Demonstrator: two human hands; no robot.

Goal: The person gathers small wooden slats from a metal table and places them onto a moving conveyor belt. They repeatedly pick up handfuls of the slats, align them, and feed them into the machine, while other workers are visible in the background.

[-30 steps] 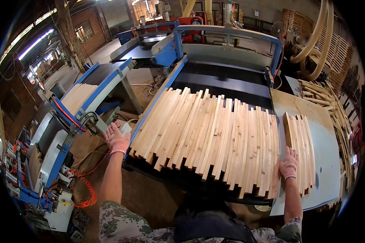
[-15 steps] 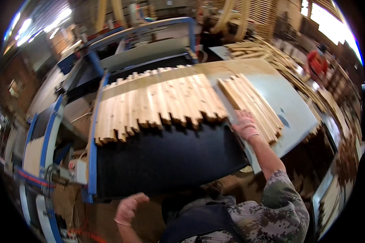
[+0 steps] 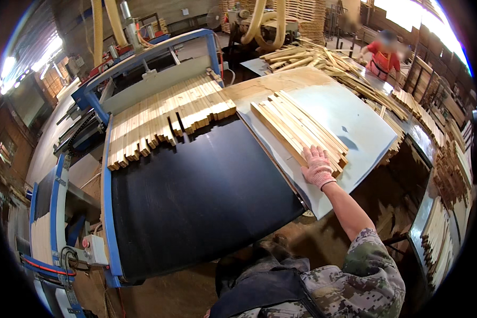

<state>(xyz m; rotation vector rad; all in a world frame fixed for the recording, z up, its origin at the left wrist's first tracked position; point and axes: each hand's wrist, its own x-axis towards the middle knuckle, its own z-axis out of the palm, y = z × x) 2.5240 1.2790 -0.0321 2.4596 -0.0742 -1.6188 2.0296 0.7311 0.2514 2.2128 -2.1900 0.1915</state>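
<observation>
My right hand (image 3: 319, 167), in a pinkish knitted glove, lies on the near end of a small stack of wooden strips (image 3: 297, 127) with its fingers stretched out. The stack rests on a pale sheet-topped table (image 3: 358, 114), its strips side by side at a slant. To the left, a row of many wooden strips (image 3: 164, 114) lies on a black conveyor belt (image 3: 196, 196), their near ends uneven. The far ends of that row reach under the blue frame of the machine (image 3: 153, 53). My left hand is out of sight.
A control box with a red button (image 3: 94, 249) hangs at the belt's left edge. Loose wood sticks (image 3: 312, 57) are heaped beyond the table. A person in red (image 3: 382, 58) is at the far right. More strips (image 3: 437, 233) are stacked at the right.
The row of strips on the belt now lies farther away, toward the machine. My right hand has shifted to the near end of the stack. My left hand has left the view.
</observation>
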